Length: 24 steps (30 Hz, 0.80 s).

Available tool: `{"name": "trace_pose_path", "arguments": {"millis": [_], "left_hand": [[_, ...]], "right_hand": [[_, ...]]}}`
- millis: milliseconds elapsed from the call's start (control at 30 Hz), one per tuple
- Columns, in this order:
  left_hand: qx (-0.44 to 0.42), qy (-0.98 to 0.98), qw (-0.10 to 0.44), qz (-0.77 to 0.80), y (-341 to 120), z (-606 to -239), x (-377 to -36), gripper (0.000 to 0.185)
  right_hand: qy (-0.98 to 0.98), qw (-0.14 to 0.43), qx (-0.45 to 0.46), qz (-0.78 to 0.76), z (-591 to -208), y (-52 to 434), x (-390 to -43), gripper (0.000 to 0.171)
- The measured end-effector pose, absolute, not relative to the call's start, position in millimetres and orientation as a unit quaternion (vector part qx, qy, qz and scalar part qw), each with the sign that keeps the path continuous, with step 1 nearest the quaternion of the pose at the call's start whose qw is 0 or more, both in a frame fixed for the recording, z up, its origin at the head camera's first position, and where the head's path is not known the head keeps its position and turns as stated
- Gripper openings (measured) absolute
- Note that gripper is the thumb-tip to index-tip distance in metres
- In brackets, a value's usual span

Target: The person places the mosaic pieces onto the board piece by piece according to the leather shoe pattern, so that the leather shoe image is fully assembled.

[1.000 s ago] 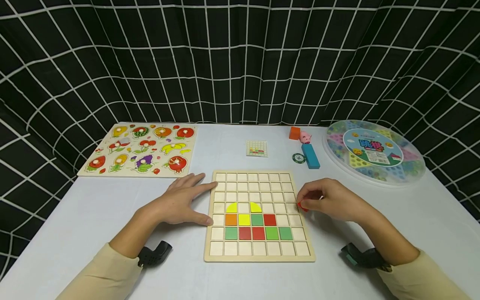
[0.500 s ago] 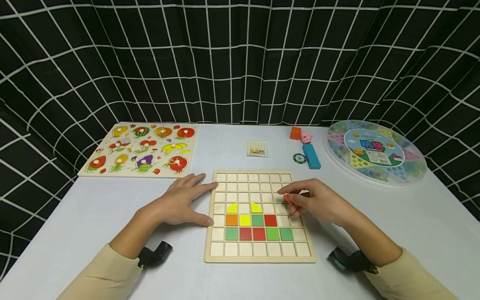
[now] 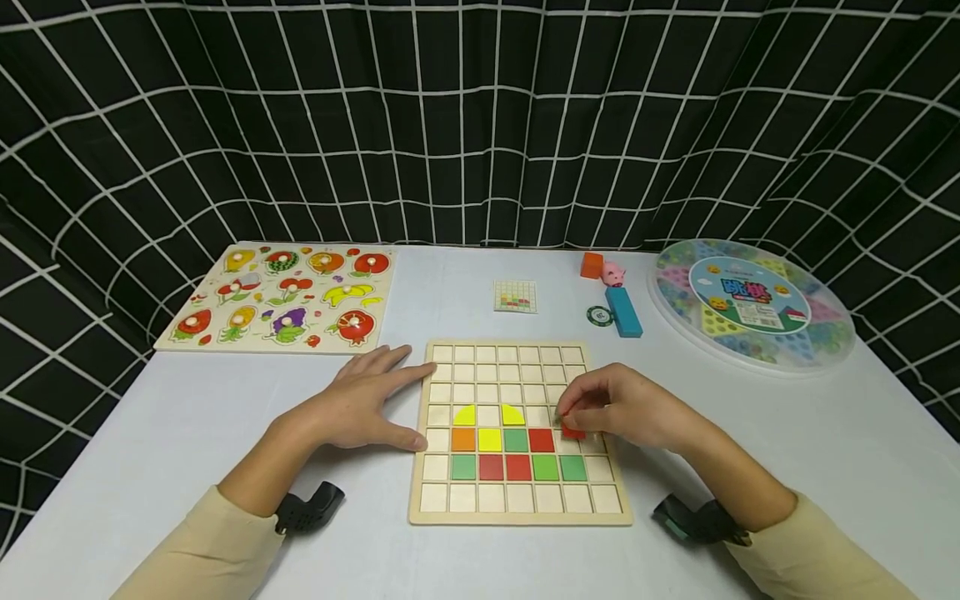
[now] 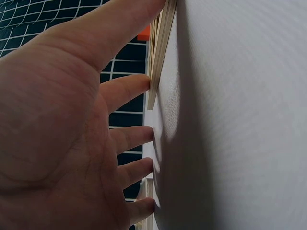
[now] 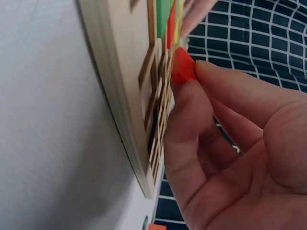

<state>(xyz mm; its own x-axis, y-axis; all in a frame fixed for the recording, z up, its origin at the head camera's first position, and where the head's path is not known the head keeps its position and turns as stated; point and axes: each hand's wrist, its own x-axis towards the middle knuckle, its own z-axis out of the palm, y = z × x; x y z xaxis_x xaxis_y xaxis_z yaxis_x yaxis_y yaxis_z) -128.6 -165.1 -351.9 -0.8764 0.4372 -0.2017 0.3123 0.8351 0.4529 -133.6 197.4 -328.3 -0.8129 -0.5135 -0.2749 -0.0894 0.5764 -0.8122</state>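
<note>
A wooden grid board point(image 3: 517, 498) lies on the white table, with red, green, orange and yellow tiles in some of its cells. My right hand point(image 3: 630, 408) pinches a red tile point(image 3: 573, 433) between thumb and index finger, over the cell right of another red tile point(image 3: 540, 440). The right wrist view shows this red tile point(image 5: 183, 67) at the fingertips, close to the board's surface. With fingers spread, my left hand point(image 3: 360, 400) rests at the board's left edge; its thumb and index finger touch the wooden edge, also seen in the left wrist view.
Behind the board lies a small pattern card point(image 3: 515, 297). A fruit puzzle board point(image 3: 300, 346) is at back left. On the right are an orange block point(image 3: 592, 265), a pink pig figure point(image 3: 613, 273), a blue block point(image 3: 623, 312), a green-and-white chip point(image 3: 600, 316) and a round game box point(image 3: 750, 304).
My right hand has moved left from the board's right edge onto the grid, carrying the red tile, then lowered it toward a cell. The left hand has stayed in place.
</note>
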Motion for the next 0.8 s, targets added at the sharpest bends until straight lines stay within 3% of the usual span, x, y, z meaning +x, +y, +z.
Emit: {"name": "trace_pose_path", "arguments": {"millis": [167,467,800], "left_hand": [[0.199,0.946,0.15,0.206,-165.3,-351.6,-128.4,0.098],[0.2,0.946,0.152,0.206,-165.4,-353.0,-128.2,0.098],[0.199,0.946,0.152,0.205,-166.1,-352.7,-128.5,0.098]], "right_hand": [[0.847,0.258,-0.198,-0.42,-330.4,194.2,-132.1,0.009],[0.886,0.214,-0.224,-0.345,-329.4,187.6,-130.0,0.005],[0.894,0.211,-0.241,-0.311,-328.7,184.0,-126.7,0.015]]}}
